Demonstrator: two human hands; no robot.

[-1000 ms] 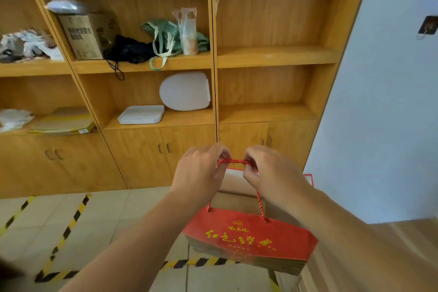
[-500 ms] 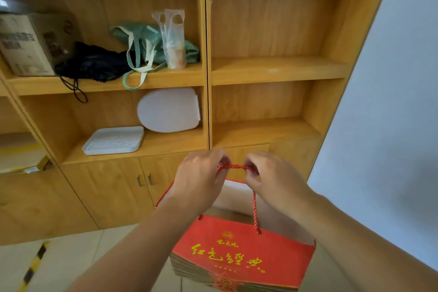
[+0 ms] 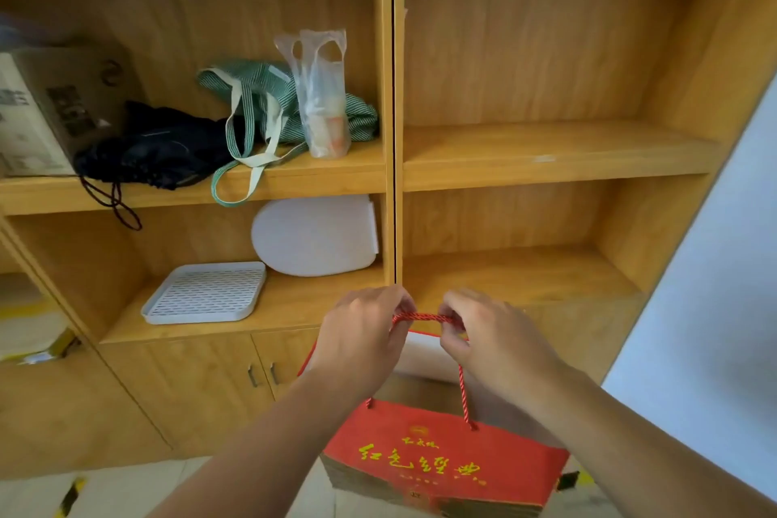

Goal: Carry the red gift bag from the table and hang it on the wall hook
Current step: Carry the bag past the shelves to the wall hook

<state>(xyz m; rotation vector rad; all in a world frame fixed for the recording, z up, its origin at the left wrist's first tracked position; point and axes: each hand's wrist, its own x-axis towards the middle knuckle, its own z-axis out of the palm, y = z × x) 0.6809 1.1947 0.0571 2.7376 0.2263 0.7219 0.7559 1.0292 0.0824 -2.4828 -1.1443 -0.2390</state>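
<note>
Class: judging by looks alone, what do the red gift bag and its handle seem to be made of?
Red gift bag: probably smooth coated paper or card, going by its flat, stiff printed face and crisp edges. Red twisted cord handle: likely braided synthetic or cotton rope; spiral strands show.

Looks like an office storeroom or back room, not a home.

Big wooden shelving unit (image 3: pixel 391 164) with cupboard doors underneath, and the shelves hold random leftovers: a cardboard box (image 3: pixel 54 109), a black drawstring pouch (image 3: pixel 155 151), a green striped tote (image 3: pixel 269 97), a clear plastic bag (image 3: pixel 321 97), a white slotted tray (image 3: pixel 206 292) and a white oval lid (image 3: pixel 315 236). Plain white wall (image 3: pixel 714 307), tiled floor with yellow-black hazard tape (image 3: pixel 69 496).
</note>
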